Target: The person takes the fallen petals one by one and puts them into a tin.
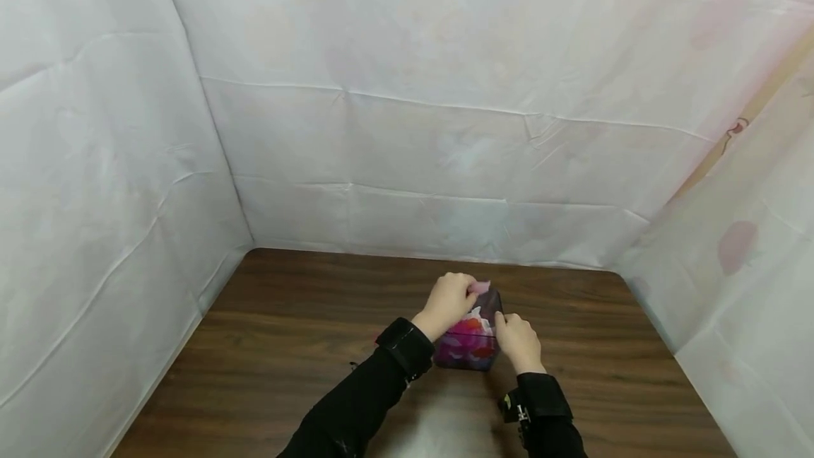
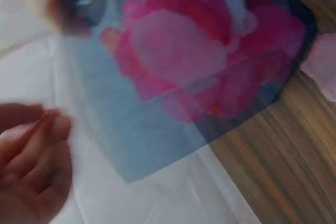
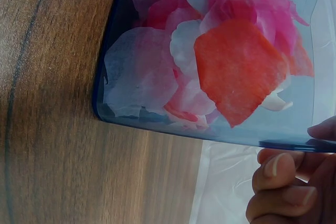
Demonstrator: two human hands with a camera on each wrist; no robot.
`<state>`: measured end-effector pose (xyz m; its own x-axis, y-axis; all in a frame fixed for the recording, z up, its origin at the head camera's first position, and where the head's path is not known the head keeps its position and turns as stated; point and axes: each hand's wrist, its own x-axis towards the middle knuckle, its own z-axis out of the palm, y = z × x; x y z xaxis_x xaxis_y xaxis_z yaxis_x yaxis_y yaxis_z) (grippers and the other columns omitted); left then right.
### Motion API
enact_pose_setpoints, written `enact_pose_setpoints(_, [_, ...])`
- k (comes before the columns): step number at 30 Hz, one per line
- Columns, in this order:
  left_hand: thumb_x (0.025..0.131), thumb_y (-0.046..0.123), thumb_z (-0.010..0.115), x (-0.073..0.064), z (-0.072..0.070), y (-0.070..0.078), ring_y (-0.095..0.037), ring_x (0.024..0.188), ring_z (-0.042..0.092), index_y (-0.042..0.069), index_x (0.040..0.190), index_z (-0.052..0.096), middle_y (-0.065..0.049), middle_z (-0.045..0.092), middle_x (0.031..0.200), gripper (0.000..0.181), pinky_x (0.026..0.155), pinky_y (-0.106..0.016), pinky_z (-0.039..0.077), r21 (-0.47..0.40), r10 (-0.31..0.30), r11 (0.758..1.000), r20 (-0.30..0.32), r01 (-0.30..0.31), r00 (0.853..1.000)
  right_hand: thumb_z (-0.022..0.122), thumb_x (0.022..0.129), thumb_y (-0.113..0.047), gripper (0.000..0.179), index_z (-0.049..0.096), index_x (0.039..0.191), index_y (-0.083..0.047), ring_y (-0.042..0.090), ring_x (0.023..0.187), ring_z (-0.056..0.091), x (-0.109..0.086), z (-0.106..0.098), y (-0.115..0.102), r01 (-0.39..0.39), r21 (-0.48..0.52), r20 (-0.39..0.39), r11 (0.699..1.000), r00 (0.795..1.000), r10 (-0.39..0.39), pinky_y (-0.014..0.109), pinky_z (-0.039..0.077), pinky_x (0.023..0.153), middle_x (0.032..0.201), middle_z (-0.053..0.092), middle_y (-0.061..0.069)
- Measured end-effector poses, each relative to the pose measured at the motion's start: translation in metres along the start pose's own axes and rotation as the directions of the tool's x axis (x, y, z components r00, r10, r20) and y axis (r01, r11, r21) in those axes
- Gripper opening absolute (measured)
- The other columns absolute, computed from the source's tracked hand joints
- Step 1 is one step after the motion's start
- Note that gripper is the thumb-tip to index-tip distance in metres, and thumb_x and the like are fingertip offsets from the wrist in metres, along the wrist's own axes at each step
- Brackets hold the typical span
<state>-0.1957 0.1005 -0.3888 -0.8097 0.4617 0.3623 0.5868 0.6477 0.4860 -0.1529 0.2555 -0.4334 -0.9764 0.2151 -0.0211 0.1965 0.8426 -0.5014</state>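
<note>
A clear, blue-tinted plastic box [image 1: 467, 352] stands upright on the table, with pink, white and orange flower petals [image 3: 236, 72] heaped inside. My right hand [image 1: 520, 341] grips the box's rim at its right side, thumb on one face of the wall and fingers on the other [image 3: 283, 182]. Above the open top, my left hand [image 1: 448, 300] pinches a pale pink petal [image 1: 481, 287] that sticks out to the right of its fingertips. In the left wrist view the left hand [image 2: 34, 166] is blurred, fingers curled together beside the rim, and its petal is hidden.
A loose pale pink petal [image 2: 323, 66] lies on the brown wood-grain table [image 1: 286, 345] beside the box. White cloth [image 1: 381, 147] hangs along the table's back and both sides. Each wrist wears a black strap [image 1: 407, 348].
</note>
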Motion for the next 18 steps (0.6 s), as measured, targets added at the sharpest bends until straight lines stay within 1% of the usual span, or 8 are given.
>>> enact_pose_setpoints(2, [0.085, 0.011, 0.067, -0.002, 0.007, 0.000, -0.006, 0.062, 0.058, 0.007, 0.095, 0.073, -0.001, 0.072, 0.087, 0.012, 0.057, -0.015, 0.044, 0.077, 0.018, 0.997, 0.126, -0.028, 0.992, 0.032, 0.098, -0.029, 0.049, 0.063, 0.114, 0.005, 0.049, 0.103, 0.058, 0.000, 0.000, 0.000, -0.002, 0.002, 0.001, 1.000, 1.000, 0.002, 0.057, 0.047, 0.080, 0.115, 0.061, 0.030])
enact_pose_setpoints(4, [0.085, 0.012, 0.068, -0.006, 0.013, -0.001, -0.008, 0.070, 0.063, 0.007, 0.099, 0.073, -0.002, 0.073, 0.093, 0.016, 0.063, -0.017, 0.048, 0.107, 0.025, 0.993, 0.231, -0.051, 0.973, 0.032, 0.098, -0.029, 0.049, 0.063, 0.114, 0.005, 0.049, 0.102, 0.058, 0.000, 0.000, 0.000, -0.005, 0.001, 0.001, 1.000, 1.000, 0.005, 0.057, 0.047, 0.079, 0.115, 0.061, 0.030])
enact_pose_setpoints(6, [0.086, 0.014, 0.067, -0.010, 0.018, -0.004, -0.006, 0.071, 0.062, 0.008, 0.107, 0.071, -0.002, 0.072, 0.103, 0.022, 0.065, -0.017, 0.048, 0.100, 0.031, 0.993, 0.278, -0.061, 0.960, 0.032, 0.098, -0.030, 0.049, 0.063, 0.114, 0.005, 0.049, 0.102, 0.058, 0.001, 0.001, 0.000, -0.005, -0.003, 0.004, 1.000, 1.000, 0.005, 0.057, 0.047, 0.079, 0.115, 0.061, 0.030])
enact_pose_setpoints(9, [0.088, 0.013, 0.063, -0.013, 0.019, -0.008, -0.007, 0.071, 0.061, 0.009, 0.113, 0.068, -0.002, 0.070, 0.109, 0.026, 0.067, -0.016, 0.046, 0.054, 0.069, 0.995, 0.251, -0.085, 0.966, 0.032, 0.098, -0.029, 0.049, 0.063, 0.114, 0.005, 0.048, 0.102, 0.058, 0.001, 0.002, 0.001, -0.008, -0.006, 0.000, 1.000, 1.000, 0.008, 0.057, 0.047, 0.079, 0.115, 0.061, 0.029])
enact_pose_setpoints(12, [0.090, 0.012, 0.060, -0.016, 0.010, -0.015, -0.011, 0.089, 0.065, 0.010, 0.119, 0.065, -0.003, 0.067, 0.117, 0.029, 0.077, -0.017, 0.049, -0.048, 0.115, 0.993, 0.208, -0.107, 0.971, 0.032, 0.098, -0.029, 0.049, 0.064, 0.114, 0.005, 0.049, 0.102, 0.058, 0.002, 0.001, 0.001, -0.006, -0.007, -0.004, 1.000, 1.000, 0.006, 0.058, 0.047, 0.080, 0.115, 0.061, 0.029])
enact_pose_setpoints(14, [0.091, 0.012, 0.059, -0.019, 0.002, -0.026, -0.016, 0.102, 0.064, 0.010, 0.121, 0.063, -0.004, 0.065, 0.119, 0.030, 0.085, -0.021, 0.049, -0.118, 0.138, 0.986, 0.160, -0.120, 0.978, 0.032, 0.099, -0.029, 0.049, 0.064, 0.114, 0.005, 0.049, 0.102, 0.058, 0.003, 0.001, 0.001, 0.000, -0.006, -0.005, 1.000, 1.000, 0.000, 0.058, 0.046, 0.080, 0.115, 0.061, 0.029])
enact_pose_setpoints(16, [0.092, 0.013, 0.059, -0.025, -0.005, -0.041, -0.020, 0.113, 0.059, 0.010, 0.122, 0.062, -0.006, 0.063, 0.121, 0.030, 0.093, -0.029, 0.048, -0.149, 0.114, 0.984, 0.099, -0.098, 0.989, 0.032, 0.099, -0.029, 0.048, 0.064, 0.114, 0.004, 0.049, 0.103, 0.058, 0.003, 0.000, 0.001, 0.008, -0.006, -0.010, 1.000, 1.000, -0.008, 0.058, 0.046, 0.080, 0.115, 0.061, 0.030])
enact_pose_setpoints(18, [0.091, 0.014, 0.060, -0.034, -0.010, -0.061, -0.024, 0.113, 0.057, 0.009, 0.122, 0.061, -0.009, 0.061, 0.121, 0.032, 0.096, -0.036, 0.047, -0.108, 0.053, 0.993, 0.068, -0.046, 0.996, 0.033, 0.099, -0.029, 0.048, 0.064, 0.114, 0.004, 0.049, 0.103, 0.057, 0.003, 0.000, 0.001, 0.012, -0.007, -0.016, 1.000, 1.000, -0.012, 0.058, 0.046, 0.080, 0.115, 0.061, 0.030])
